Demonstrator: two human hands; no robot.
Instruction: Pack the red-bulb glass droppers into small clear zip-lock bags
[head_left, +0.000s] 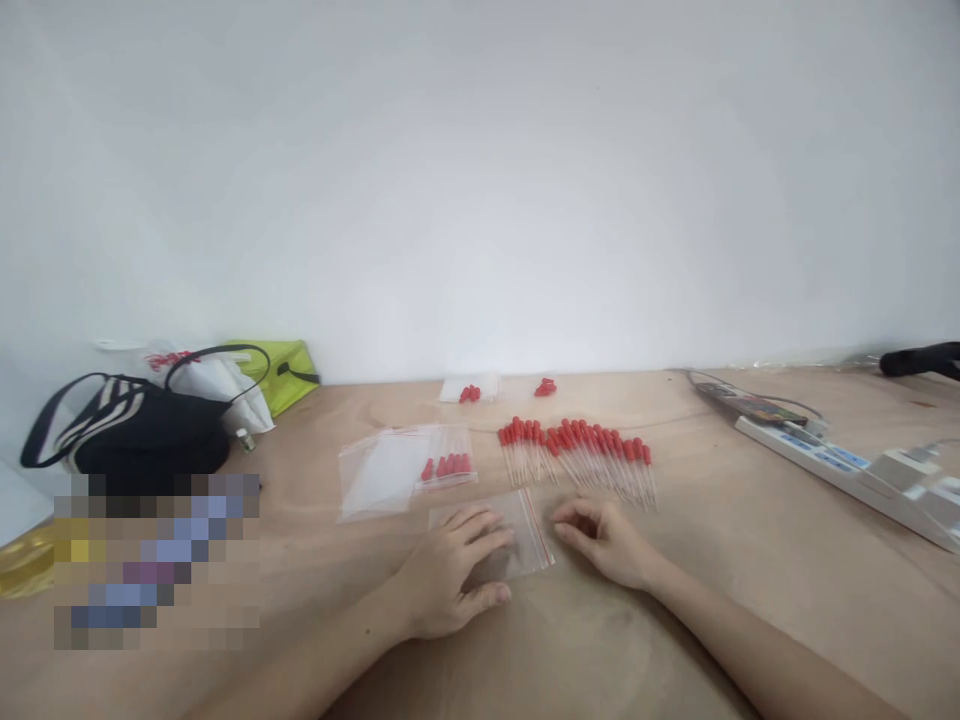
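Note:
My left hand [457,570] lies with its fingers spread on a clear zip bag [517,535], its thumb apart on the right side. The bag is flat on the table with its red-lined mouth toward the right. Beside that mouth, my right hand [600,540] has curled fingers, thumb and forefinger close together; whether they hold anything cannot be seen. Just beyond are two bunches of clear droppers with red bulbs, a smaller bunch [525,450] and a larger one [604,455]. Farther left, another zip bag [454,440] with several red-topped droppers overlaps more clear bags [382,475].
Near the wall lie red bulbs [546,387] and a white packet [484,386] with red bulbs on it. A black bag [150,430], a lime-green bag [289,365] and a small bottle [245,440] stand left. At right are a power strip [832,465] and a phone-like device [754,407].

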